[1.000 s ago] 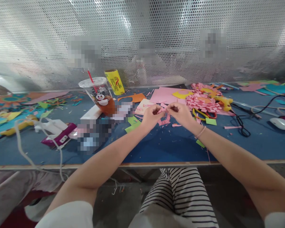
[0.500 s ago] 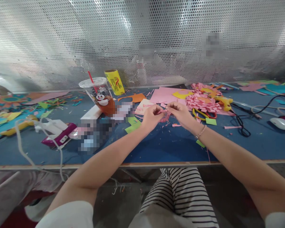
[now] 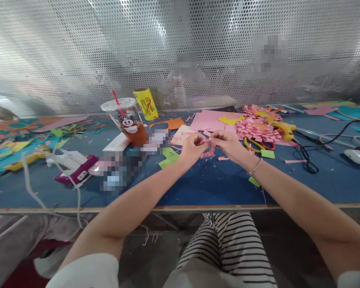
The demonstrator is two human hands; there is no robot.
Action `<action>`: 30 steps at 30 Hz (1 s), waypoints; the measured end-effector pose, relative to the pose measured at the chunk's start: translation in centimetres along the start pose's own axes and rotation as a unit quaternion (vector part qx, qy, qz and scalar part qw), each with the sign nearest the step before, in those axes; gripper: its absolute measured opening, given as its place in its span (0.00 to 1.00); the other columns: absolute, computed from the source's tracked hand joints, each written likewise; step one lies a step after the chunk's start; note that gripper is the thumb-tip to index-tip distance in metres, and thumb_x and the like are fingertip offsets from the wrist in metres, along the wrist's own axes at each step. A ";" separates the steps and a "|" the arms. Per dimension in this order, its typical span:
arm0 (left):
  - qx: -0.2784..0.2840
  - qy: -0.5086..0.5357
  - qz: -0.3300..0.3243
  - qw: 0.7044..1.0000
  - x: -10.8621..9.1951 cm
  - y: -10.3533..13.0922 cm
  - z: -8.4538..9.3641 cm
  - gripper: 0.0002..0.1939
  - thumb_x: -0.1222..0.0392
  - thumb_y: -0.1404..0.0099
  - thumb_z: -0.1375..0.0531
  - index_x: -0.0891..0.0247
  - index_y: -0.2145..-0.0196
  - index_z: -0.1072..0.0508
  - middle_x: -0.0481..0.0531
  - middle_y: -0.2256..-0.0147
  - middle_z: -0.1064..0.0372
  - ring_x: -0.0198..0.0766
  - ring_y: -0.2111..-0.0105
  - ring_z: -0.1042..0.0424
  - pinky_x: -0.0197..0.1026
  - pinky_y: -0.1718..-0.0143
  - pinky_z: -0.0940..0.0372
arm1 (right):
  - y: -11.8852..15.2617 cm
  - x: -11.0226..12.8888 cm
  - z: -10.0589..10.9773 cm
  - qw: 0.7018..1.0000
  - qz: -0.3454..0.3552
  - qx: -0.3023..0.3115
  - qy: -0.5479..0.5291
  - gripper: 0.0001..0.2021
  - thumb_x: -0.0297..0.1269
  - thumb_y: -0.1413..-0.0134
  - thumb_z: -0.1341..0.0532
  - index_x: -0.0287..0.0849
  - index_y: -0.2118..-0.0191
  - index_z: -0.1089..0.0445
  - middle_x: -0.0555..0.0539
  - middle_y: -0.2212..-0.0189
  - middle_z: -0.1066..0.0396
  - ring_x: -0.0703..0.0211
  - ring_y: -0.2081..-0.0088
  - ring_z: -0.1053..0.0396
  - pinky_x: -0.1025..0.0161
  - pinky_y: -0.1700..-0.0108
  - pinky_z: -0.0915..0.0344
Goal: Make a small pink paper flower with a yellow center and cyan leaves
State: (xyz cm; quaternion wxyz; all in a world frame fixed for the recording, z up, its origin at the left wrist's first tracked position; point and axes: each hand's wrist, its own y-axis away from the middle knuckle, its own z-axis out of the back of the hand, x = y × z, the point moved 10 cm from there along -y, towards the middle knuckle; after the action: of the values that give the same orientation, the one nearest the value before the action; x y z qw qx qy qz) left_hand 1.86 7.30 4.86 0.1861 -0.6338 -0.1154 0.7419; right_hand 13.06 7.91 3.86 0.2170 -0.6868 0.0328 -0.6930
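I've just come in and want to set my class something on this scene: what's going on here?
Over a blue table, a person's left hand and right hand are close together, their fingertips pinching pink paper, part of which hangs below them. Exactly how it is folded or joined is too small to tell. Fluffy pink paper pieces lie beyond the right hand, near a plain pink sheet. A drink cup with a red straw stands off to the left.
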 end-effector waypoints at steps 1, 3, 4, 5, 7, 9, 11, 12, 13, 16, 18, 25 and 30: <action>-0.005 0.004 0.003 1.000 0.1 0.0 0.1 0.09 0.63 0.52 0.38 0.64 0.80 0.37 0.41 0.82 0.46 0.27 0.80 0.47 0.35 0.76 0.51 | 0.0 0.2 0.1 1.000 0.004 -0.001 0.026 0.08 0.40 0.55 0.38 0.41 0.71 0.32 0.52 0.76 0.34 0.67 0.76 0.36 0.65 0.71 0.39; -0.010 0.013 0.007 1.000 0.4 -0.1 0.1 0.10 0.63 0.52 0.37 0.64 0.80 0.38 0.41 0.82 0.47 0.26 0.80 0.48 0.35 0.76 0.51 | 0.1 0.7 0.3 0.996 0.012 -0.011 0.082 0.08 0.40 0.54 0.38 0.41 0.71 0.31 0.51 0.77 0.32 0.66 0.75 0.36 0.65 0.71 0.39; -0.009 0.017 0.009 1.000 0.6 -0.1 0.1 0.10 0.62 0.52 0.37 0.64 0.80 0.38 0.41 0.81 0.47 0.26 0.80 0.48 0.35 0.76 0.51 | 0.1 0.9 0.4 0.994 0.013 -0.018 0.105 0.08 0.40 0.54 0.38 0.41 0.72 0.30 0.51 0.77 0.31 0.66 0.75 0.36 0.65 0.71 0.39; -0.008 0.019 0.010 1.000 0.8 -0.2 0.1 0.11 0.61 0.51 0.37 0.64 0.80 0.38 0.41 0.81 0.47 0.26 0.80 0.48 0.35 0.76 0.51 | 0.2 1.1 0.5 0.992 0.014 -0.023 0.121 0.07 0.40 0.53 0.39 0.41 0.72 0.30 0.50 0.77 0.31 0.65 0.75 0.36 0.64 0.71 0.38; -0.004 0.019 0.010 1.000 1.0 -0.3 0.1 0.12 0.60 0.51 0.37 0.64 0.80 0.38 0.42 0.81 0.47 0.26 0.79 0.47 0.35 0.76 0.51 | 0.2 1.2 0.7 0.990 0.012 -0.026 0.136 0.07 0.39 0.53 0.39 0.41 0.72 0.29 0.50 0.77 0.30 0.65 0.75 0.35 0.64 0.71 0.38; -0.004 0.018 0.010 1.000 1.2 -0.3 0.1 0.12 0.60 0.51 0.37 0.64 0.81 0.38 0.42 0.81 0.47 0.27 0.79 0.47 0.34 0.76 0.50 | 0.2 1.2 0.7 0.989 0.014 -0.025 0.144 0.07 0.39 0.53 0.39 0.41 0.72 0.28 0.50 0.77 0.29 0.64 0.75 0.35 0.64 0.70 0.38; -0.007 0.019 0.012 1.000 1.2 -0.3 0.1 0.13 0.61 0.52 0.36 0.64 0.81 0.39 0.42 0.81 0.48 0.26 0.79 0.47 0.34 0.76 0.49 | 0.2 1.3 0.7 0.988 0.021 -0.022 0.154 0.07 0.39 0.53 0.39 0.42 0.72 0.28 0.50 0.77 0.29 0.64 0.75 0.35 0.64 0.70 0.38; -0.008 0.022 0.014 1.000 1.2 -0.3 0.1 0.13 0.61 0.52 0.36 0.64 0.82 0.39 0.42 0.82 0.48 0.26 0.79 0.48 0.34 0.76 0.49 | 0.2 1.3 0.7 0.987 0.025 -0.021 0.159 0.07 0.40 0.52 0.39 0.42 0.72 0.28 0.50 0.77 0.29 0.64 0.75 0.35 0.63 0.70 0.38; -0.009 0.027 0.017 0.999 1.2 -0.3 0.2 0.13 0.61 0.52 0.36 0.64 0.82 0.39 0.42 0.82 0.48 0.26 0.79 0.48 0.34 0.76 0.49 | 0.2 1.4 0.7 0.986 0.028 -0.020 0.164 0.07 0.40 0.52 0.39 0.42 0.72 0.27 0.50 0.77 0.29 0.64 0.75 0.34 0.63 0.70 0.38; -0.002 0.053 0.025 0.998 1.3 -0.2 0.0 0.13 0.61 0.53 0.35 0.65 0.81 0.38 0.42 0.81 0.48 0.26 0.79 0.47 0.34 0.76 0.49 | 0.1 1.5 0.9 0.984 0.029 -0.029 0.172 0.06 0.38 0.52 0.39 0.42 0.71 0.28 0.49 0.76 0.29 0.63 0.74 0.34 0.63 0.69 0.37; 0.005 0.067 0.029 0.997 1.4 -0.3 -0.1 0.12 0.60 0.52 0.35 0.65 0.80 0.36 0.42 0.81 0.46 0.26 0.79 0.46 0.34 0.76 0.48 | 0.1 1.6 1.0 0.984 0.032 -0.037 0.173 0.06 0.37 0.53 0.39 0.41 0.71 0.28 0.49 0.74 0.28 0.63 0.73 0.33 0.63 0.68 0.36; 0.008 0.079 0.033 0.996 1.6 -0.5 -0.2 0.11 0.60 0.54 0.34 0.65 0.76 0.32 0.44 0.79 0.39 0.28 0.78 0.41 0.34 0.75 0.46 | 0.2 2.4 1.2 0.980 0.066 -0.074 0.173 0.05 0.33 0.55 0.39 0.39 0.69 0.32 0.48 0.72 0.29 0.66 0.73 0.34 0.64 0.69 0.36; 0.026 0.113 0.049 0.992 1.8 -0.4 -0.8 0.11 0.60 0.53 0.34 0.66 0.73 0.30 0.47 0.76 0.33 0.30 0.75 0.34 0.36 0.71 0.40 | 0.5 2.8 1.6 0.975 0.070 -0.097 0.185 0.05 0.34 0.55 0.39 0.39 0.71 0.32 0.49 0.74 0.30 0.65 0.74 0.34 0.64 0.69 0.37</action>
State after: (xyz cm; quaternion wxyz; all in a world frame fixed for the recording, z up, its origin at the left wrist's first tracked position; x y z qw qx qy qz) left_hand 2.44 8.36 3.25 0.1775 -0.7135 -0.0428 0.6764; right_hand 14.83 6.87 6.38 0.1875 -0.5600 0.1874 -0.7849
